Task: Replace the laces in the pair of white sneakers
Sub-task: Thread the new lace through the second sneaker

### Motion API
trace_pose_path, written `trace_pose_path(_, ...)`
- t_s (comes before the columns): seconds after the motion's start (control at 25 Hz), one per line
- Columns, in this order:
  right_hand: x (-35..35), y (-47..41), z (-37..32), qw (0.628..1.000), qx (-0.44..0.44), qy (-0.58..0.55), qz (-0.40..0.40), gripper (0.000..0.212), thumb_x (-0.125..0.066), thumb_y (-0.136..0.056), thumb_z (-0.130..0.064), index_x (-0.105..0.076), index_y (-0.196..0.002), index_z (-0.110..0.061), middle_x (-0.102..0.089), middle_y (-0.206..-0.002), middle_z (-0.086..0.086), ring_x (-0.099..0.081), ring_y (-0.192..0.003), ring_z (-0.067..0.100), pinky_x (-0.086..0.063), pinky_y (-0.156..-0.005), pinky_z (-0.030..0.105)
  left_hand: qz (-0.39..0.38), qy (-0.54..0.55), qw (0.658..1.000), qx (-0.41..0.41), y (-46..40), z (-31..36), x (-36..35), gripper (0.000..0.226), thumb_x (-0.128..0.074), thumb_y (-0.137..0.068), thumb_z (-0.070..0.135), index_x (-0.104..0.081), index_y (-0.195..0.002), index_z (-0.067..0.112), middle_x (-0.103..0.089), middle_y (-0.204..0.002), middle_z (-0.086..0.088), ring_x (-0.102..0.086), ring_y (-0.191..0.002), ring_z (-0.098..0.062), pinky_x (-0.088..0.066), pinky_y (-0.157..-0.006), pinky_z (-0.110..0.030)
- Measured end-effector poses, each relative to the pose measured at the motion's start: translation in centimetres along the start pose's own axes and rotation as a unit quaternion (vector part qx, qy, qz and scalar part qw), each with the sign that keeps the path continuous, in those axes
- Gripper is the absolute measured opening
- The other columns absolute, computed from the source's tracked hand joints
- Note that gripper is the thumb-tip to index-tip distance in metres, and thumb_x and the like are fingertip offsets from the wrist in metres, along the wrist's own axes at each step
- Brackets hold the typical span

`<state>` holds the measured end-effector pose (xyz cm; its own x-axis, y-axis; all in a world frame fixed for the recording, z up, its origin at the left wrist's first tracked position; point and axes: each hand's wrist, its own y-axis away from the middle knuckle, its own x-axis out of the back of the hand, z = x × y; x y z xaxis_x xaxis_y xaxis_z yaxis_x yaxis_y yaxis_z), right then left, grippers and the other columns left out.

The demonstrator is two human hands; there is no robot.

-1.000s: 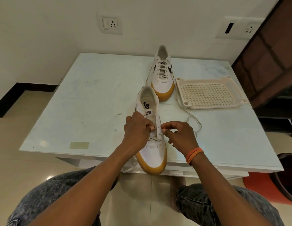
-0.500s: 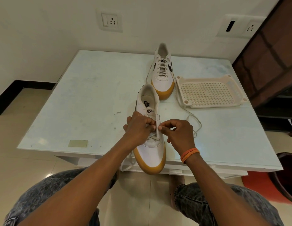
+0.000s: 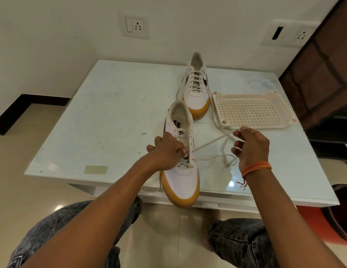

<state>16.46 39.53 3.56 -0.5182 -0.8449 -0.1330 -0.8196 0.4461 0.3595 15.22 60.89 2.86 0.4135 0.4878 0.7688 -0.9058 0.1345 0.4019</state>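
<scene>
A white sneaker with a tan sole (image 3: 181,177) lies at the table's near edge, toe toward me and overhanging it. My left hand (image 3: 166,149) grips its upper at the eyelets. A cream lace (image 3: 211,142) runs taut from the eyelets up to the right, where my right hand (image 3: 250,147) pinches it between thumb and fingers. The lace's slack loops on the table below that hand. The second sneaker (image 3: 197,88) stands farther back, fully laced.
A cream perforated plastic tray (image 3: 252,111) lies to the right of the far sneaker on the white glass table (image 3: 110,117). A small tan sticker (image 3: 96,169) sits near the front left edge. Dark wooden furniture (image 3: 323,74) stands at the right, a wall behind.
My right hand has pulled away from the sneaker up and to the right, drawing the lace out through an eyelet. My left hand stays on the shoe.
</scene>
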Motion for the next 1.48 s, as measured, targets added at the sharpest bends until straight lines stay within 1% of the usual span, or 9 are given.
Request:
trace_pose_path(0.2, -1.7, 2.3, 2.6, 0.956, -0.097, 0.195, -0.199, 0.024, -0.069, -0.087, -0.031, -0.066, -0.098, -0.01, -0.072, -0.088, 0.008, -0.054, -0.058, 0.014, -0.045, -0.05, 0.026, 0.007, 0.044, 0.999, -0.02, -0.5, -0.9, -0.1, 0.021, -0.067, -0.084, 0.05, -0.073, -0.083, 0.029, -0.052, -0.115, 0.002, -0.042, -0.111, -0.023, -0.035, -0.095, -0.047)
trace_pose_path(0.52, -2.2, 2.5, 3.9, 0.875, 0.185, 0.381, -0.234, 0.003, -0.075, -0.081, -0.014, -0.074, -0.079, -0.013, -0.068, -0.065, -0.003, -0.056, -0.051, 0.001, -0.048, -0.055, 0.019, -0.015, 0.054, 0.998, -0.042, -1.0, -1.6, 0.1, 0.009, -0.07, -0.085, 0.041, -0.073, -0.081, 0.034, -0.052, -0.113, 0.001, -0.048, -0.109, -0.025, -0.042, -0.098, -0.053)
trace_pose_path(0.64, -1.2, 1.2, 2.6, 0.91, 0.199, 0.339, -0.128, 0.009, -0.068, -0.086, -0.008, -0.071, -0.079, -0.013, -0.069, -0.071, 0.003, -0.059, -0.053, 0.007, -0.048, -0.049, 0.017, -0.047, 0.056, 0.996, -0.047, -1.0, -1.7, 0.5, 0.017, -0.069, -0.086, 0.04, -0.072, -0.07, 0.041, -0.054, -0.112, 0.004, -0.049, -0.108, -0.024, -0.042, -0.099, -0.051)
trace_pose_path(0.76, 0.0, -0.2, 1.5, 0.961, 0.161, 0.226, -0.006, 0.007, -0.062, -0.088, -0.006, -0.069, -0.09, -0.004, -0.069, -0.081, 0.014, -0.057, -0.05, 0.008, -0.049, -0.044, 0.02, -0.079, 0.12, 0.988, -0.058, -1.1, -2.1, 0.8, 0.012, -0.069, -0.088, 0.031, -0.078, -0.083, 0.038, -0.062, -0.112, 0.004, -0.054, -0.111, -0.023, -0.046, -0.1, -0.046)
trace_pose_path(0.92, -1.0, 1.3, 2.5, 0.957, 0.042, 0.245, -0.147, 0.034, -0.072, -0.086, -0.024, -0.055, -0.115, -0.016, -0.07, -0.089, 0.011, -0.065, -0.061, 0.016, -0.053, -0.05, 0.028, -0.121, 0.233, 0.964, -0.044, -0.2, -1.4, 2.2, 0.017, -0.061, -0.094, 0.013, -0.077, -0.102, 0.015, -0.073, -0.106, 0.002, -0.061, -0.112, -0.016, -0.045, -0.103, -0.032)
trace_pose_path(1.04, -2.0, 2.5, 3.3, 0.935, 0.034, 0.261, -0.238, 0.035, -0.078, -0.08, -0.019, -0.06, -0.109, -0.015, -0.07, -0.085, 0.012, -0.068, -0.065, 0.021, -0.055, -0.056, 0.032, -0.134, 0.295, 0.946, -0.028, 0.6, -1.1, 3.7, 0.02, -0.059, -0.095, 0.011, -0.074, -0.108, 0.012, -0.072, -0.111, -0.001, -0.061, -0.112, -0.014, -0.044, -0.097, -0.02)
trace_pose_path(1.2, -1.9, 2.1, 3.1, 0.943, 0.122, 0.245, -0.188, 0.011, -0.077, -0.078, -0.005, -0.071, -0.086, -0.008, -0.07, -0.074, 0.013, -0.066, -0.062, 0.015, -0.057, -0.06, 0.029, -0.147, 0.302, 0.941, -0.032, 1.6, -0.6, 5.1, 0.022, -0.057, -0.095, 0.007, -0.068, -0.114, 0.003, -0.072, -0.106, -0.004, -0.062, -0.09, -0.005, -0.043, -0.054, 0.001)
trace_pose_path(1.36, -1.1, 1.0, 2.1, 0.977, 0.137, 0.138, -0.086, 0.02, -0.075, -0.079, -0.003, -0.067, -0.096, -0.01, -0.068, -0.075, 0.016, -0.065, -0.063, 0.018, -0.058, -0.062, 0.03, -0.132, 0.308, 0.942, -0.026, 2.1, -0.7, 5.8, 0.022, -0.054, -0.098, 0.013, -0.069, -0.11, 0.003, -0.067, -0.074, 0.008, -0.058, -0.069, 0.0, -0.042, -0.05, -0.001)
trace_pose_path(1.48, -1.0, 0.4, 2.2, 0.995, 0.07, 0.059, -0.042, 0.04, -0.073, -0.082, -0.005, -0.056, -0.118, -0.009, -0.069, -0.082, 0.016, -0.069, -0.072, 0.022, -0.057, -0.063, 0.033, -0.098, 0.296, 0.95, -0.035, 1.7, -1.1, 6.0, 0.022, -0.055, -0.098, 0.018, -0.072, -0.105, 0.006, -0.066, -0.063, 0.013, -0.058, -0.061, 0.003, -0.045, -0.056, -0.003)
